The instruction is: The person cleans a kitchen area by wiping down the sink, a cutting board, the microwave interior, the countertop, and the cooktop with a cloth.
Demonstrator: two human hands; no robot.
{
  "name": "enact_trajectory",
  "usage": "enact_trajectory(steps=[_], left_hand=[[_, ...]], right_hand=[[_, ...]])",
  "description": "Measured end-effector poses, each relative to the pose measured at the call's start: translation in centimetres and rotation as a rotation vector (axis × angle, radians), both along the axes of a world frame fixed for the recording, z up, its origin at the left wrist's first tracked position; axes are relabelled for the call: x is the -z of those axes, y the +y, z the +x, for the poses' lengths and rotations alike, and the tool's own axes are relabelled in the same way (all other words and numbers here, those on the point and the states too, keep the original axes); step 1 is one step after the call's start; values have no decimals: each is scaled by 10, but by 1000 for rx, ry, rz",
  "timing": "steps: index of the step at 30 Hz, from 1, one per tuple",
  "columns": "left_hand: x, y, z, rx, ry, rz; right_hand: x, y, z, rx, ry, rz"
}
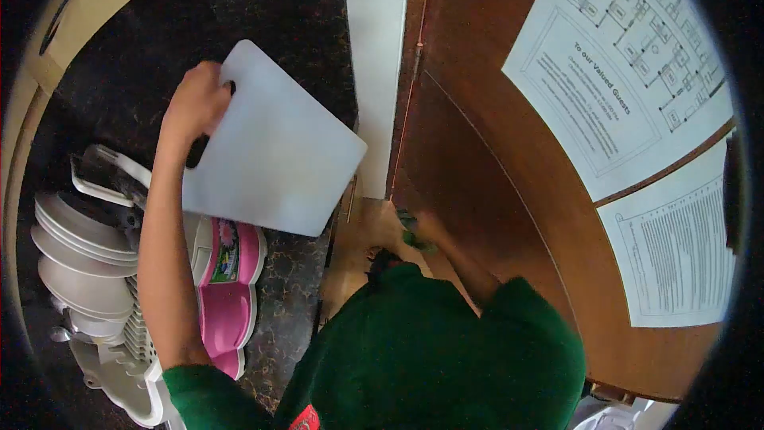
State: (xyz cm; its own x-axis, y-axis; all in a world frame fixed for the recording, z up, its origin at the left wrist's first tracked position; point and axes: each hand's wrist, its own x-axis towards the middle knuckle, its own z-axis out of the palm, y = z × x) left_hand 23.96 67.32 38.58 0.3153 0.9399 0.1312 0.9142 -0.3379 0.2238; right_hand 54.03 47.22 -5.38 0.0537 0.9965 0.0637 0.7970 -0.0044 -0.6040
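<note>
A white rectangular cutting board (274, 147) is tilted above the dark counter at the left. My left hand (197, 102) grips it at the edge with the handle slot, fingers wrapped through the opening. Lower down, near the brown door, my right hand (430, 228) is closed around a small dark green thing (409, 227), too blurred to name. Just below the board stands a white and pink dish rack (227, 314), partly hidden by my left forearm. White plates (79, 235) stand in the rack.
The dark marbled counter (278, 342) runs along the left. A white post (374, 56) separates it from the brown wooden door (477, 167). Printed sheets (593, 111) are fixed to the door at the right. Wooden floor (358, 231) shows between counter and door.
</note>
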Motion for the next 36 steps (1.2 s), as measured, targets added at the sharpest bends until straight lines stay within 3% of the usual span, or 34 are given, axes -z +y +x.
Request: enact_trajectory(steps=[1, 2, 7, 10, 11, 12, 14, 17, 18, 20, 21, 22, 25, 26, 27, 28, 30, 33, 36], left_hand=[[4, 15, 5, 23, 2, 103], [14, 31, 4, 43, 6, 200], [28, 127, -9, 96, 127, 12], [64, 224, -61, 415, 466, 252], [71, 235, -64, 403, 508, 248], [77, 247, -67, 393, 550, 245], [73, 242, -52, 110, 366, -9], [65, 220, -31, -182, -11, -238], [71, 220, -29, -58, 158, -74], [70, 204, -31, -172, 34, 175], [67, 201, -33, -130, 273, 308], [61, 203, -28, -226, 216, 162], [77, 198, -25, -155, 103, 353], [76, 191, -18, -191, 220, 380], [85, 207, -17, -243, 64, 304], [68, 175, -4, -188, 150, 360], [81, 174, 3, -252, 216, 562], [69, 148, 3, -251, 374, 629], [81, 144, 6, -294, 366, 810]], right_hand=[[-41, -31, -2, 76, 192, -179], [-20, -60, 6, 89, 129, -250], [107, -165, 35, 259, 61, -741], [172, -209, 42, 323, 181, -670], [192, -219, 45, 362, 274, -588], [179, -218, 47, 297, 178, -678], [163, -216, 51, 197, 54, -804], [164, -210, 62, 205, 81, -826], [166, -207, 66, 206, 94, -823], [171, -195, 72, 190, 115, -809], [169, -189, 75, 179, 128, -805], [169, -184, 76, 174, 136, -799], [172, -160, 86, 127, 143, -798], [172, -151, 88, 109, 140, -799], [171, -141, 89, 88, 133, -801], [169, -134, 90, 72, 127, -803], [162, -119, 91, 42, 109, -801], [155, -102, 89, 12, 101, -787], [147, -94, 87, -19, 96, -760]])
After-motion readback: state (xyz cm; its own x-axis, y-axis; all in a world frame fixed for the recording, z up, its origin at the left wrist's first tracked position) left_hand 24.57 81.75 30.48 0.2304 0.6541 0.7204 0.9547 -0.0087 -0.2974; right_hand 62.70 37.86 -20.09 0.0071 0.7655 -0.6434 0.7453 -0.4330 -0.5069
